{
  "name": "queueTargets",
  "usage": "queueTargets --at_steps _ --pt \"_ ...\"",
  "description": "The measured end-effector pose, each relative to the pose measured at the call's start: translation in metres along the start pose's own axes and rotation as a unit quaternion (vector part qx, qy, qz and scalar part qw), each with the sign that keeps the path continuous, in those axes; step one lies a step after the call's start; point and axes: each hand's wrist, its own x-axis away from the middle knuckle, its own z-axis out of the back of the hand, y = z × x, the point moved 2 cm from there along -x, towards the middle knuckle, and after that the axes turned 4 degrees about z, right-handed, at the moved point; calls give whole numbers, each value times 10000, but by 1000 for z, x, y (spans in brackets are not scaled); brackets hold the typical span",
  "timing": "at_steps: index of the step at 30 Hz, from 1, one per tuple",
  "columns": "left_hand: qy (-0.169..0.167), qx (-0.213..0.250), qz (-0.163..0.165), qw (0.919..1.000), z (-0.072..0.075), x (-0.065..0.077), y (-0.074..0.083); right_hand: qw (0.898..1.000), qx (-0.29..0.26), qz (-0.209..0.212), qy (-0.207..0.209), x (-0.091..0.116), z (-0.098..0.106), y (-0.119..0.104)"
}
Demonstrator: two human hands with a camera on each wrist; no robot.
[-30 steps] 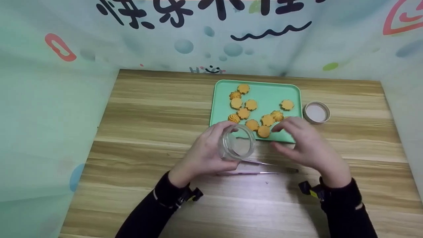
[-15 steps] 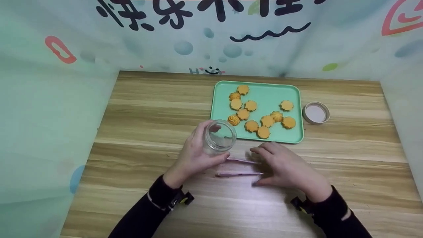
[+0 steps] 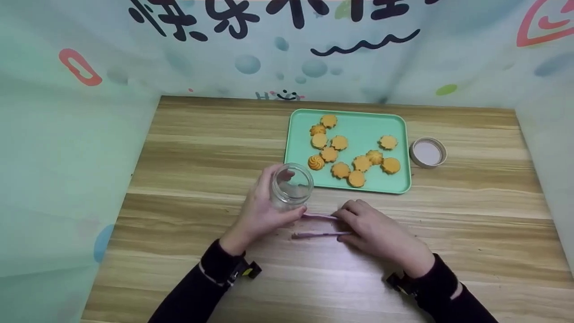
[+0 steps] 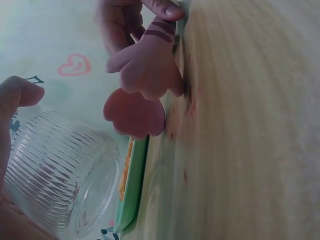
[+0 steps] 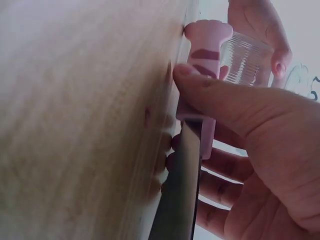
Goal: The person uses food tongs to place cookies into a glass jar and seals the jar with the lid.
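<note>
In the head view, my left hand (image 3: 258,213) holds a clear glass jar (image 3: 283,202), its open mouth tilted up toward the camera. Nothing shows inside it. The left wrist view reveals the jar's ribbed side. To its right, my right hand (image 3: 381,233) grips a pair of tongs (image 3: 319,234) low over the table. The tongs have pink, paw-shaped ends that spread apart and point left, toward the jar. In the right wrist view, the thumb lies on one pink piece (image 5: 202,65), the fingers are on the far side, and a metal arm (image 5: 182,185) runs back.
Behind the hands, a green tray (image 3: 363,128) bears several round and flower-shaped cookies (image 3: 341,170). A round lid (image 3: 427,152) lies on the wooden table (image 3: 202,152) just right of the tray. A printed cloth (image 3: 202,63) hangs behind and along the sides.
My right hand has come back from the tray's front right to the tongs and closed around them. The left hand has drawn the jar leftward, away from the tray's front.
</note>
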Motion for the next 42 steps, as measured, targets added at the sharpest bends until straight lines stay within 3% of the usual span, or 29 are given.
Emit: queueTargets --at_steps 7,10,13,20,26,30,34,38,42 --pt "1 84 208 9997 1 4 -3 9969 -614 -207 -455 7 15 -2" --pt "-32 46 268 9996 -2 7 -4 9915 -972 -464 -725 13 35 -3" --pt "-124 -30 222 9997 -7 9 -5 9891 -1118 -632 -723 20 63 -1" --pt "-384 -336 -222 9985 -25 11 -5 9940 -863 -615 259 31 124 6" --pt "-665 -344 -309 9967 -41 12 -5 9918 -549 -867 767 26 147 11" --pt "-696 66 -271 9972 -52 10 -8 9896 -580 -974 881 21 152 12" --pt "-598 785 66 9951 -62 7 -12 9868 -619 -1060 1056 17 154 13" --pt "-485 1546 381 9861 -68 7 -12 9845 -489 -1177 1202 15 153 16" --pt "-666 1979 275 9776 -66 4 2 9807 -317 -1576 1115 16 151 24"
